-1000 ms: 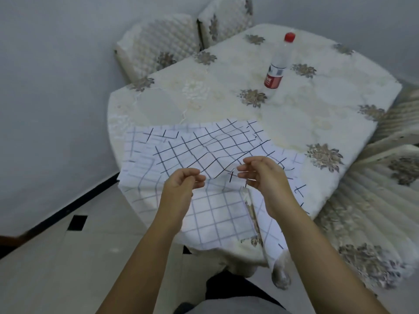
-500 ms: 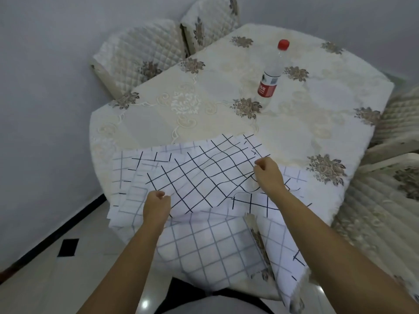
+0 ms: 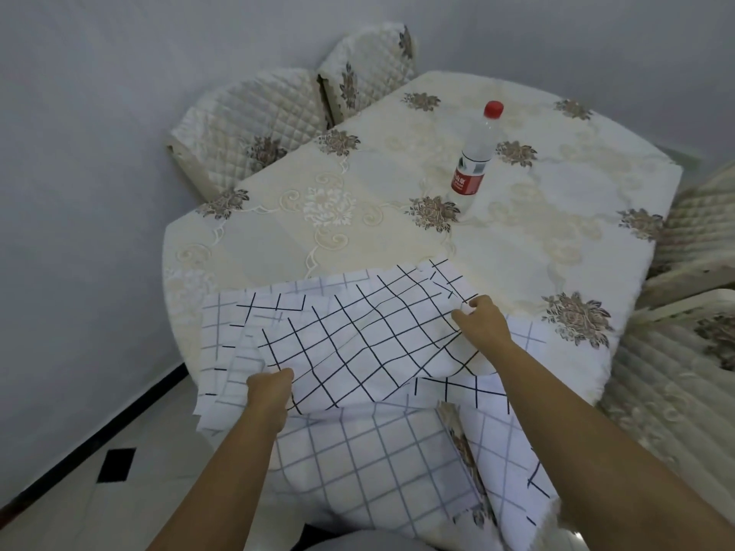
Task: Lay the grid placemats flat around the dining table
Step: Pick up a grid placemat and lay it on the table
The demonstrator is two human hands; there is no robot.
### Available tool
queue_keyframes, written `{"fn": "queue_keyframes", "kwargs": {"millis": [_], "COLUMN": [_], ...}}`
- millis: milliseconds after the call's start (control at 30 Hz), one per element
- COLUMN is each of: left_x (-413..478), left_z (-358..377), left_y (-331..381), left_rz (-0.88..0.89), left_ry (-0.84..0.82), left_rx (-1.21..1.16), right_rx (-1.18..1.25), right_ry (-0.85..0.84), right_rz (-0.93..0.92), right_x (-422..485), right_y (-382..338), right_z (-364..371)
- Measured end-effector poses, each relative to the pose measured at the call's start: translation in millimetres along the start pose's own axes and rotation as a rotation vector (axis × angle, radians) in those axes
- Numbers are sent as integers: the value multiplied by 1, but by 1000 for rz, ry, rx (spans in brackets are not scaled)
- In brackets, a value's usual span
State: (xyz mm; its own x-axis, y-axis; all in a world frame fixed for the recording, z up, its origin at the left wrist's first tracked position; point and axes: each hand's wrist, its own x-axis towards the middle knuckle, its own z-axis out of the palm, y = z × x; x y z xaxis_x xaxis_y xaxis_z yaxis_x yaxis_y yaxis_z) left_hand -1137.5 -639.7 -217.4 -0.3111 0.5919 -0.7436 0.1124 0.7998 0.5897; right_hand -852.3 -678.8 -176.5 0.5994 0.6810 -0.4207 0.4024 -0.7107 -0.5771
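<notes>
One wide-angle camera, worn on the head, is looking forward and down from just over the near edge of the tabletop (image 3: 278, 240), close above the grid placemats (image 3: 358, 344). It is facing the far edge, taking in the whole tabletop and the chairs (image 3: 246, 121) beyond its far-left corner.

Grey walls (image 3: 79, 153), pale tiled floor (image 3: 59, 518), quilted cream chairs (image 3: 246, 121).

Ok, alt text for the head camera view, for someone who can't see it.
Left hand and right hand grip the top grid placemat over a loose pile at the near edge of the table. A red-capped bottle stands upright farther back.
</notes>
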Motion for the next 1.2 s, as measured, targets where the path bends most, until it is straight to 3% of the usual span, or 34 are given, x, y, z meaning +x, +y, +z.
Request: {"fn": "queue_keyframes", "kwargs": {"millis": [200, 500, 633, 933, 1067, 1200], "left_x": [4, -13, -22, -47, -63, -75], "left_z": [-2, 3, 7, -6, -13, -13], "left_y": [0, 19, 30, 80, 106, 118], "left_rz": [36, 335, 425, 672, 737, 640], "left_ry": [-96, -101, -110, -71, -163, -345], "left_rx": [7, 67, 19, -56, -181, -319], "right_rx": [119, 167, 129, 472, 618, 821], "right_ry": [68, -173, -182, 79, 184, 218], "right_rz": [40, 215, 243, -20, -94, -79], "right_x": [-3, -22, -28, -37, -40, -37], "right_y": [7, 33, 40, 43, 33, 22], "right_z": [-11, -34, -39, -81, -96, -107]}}
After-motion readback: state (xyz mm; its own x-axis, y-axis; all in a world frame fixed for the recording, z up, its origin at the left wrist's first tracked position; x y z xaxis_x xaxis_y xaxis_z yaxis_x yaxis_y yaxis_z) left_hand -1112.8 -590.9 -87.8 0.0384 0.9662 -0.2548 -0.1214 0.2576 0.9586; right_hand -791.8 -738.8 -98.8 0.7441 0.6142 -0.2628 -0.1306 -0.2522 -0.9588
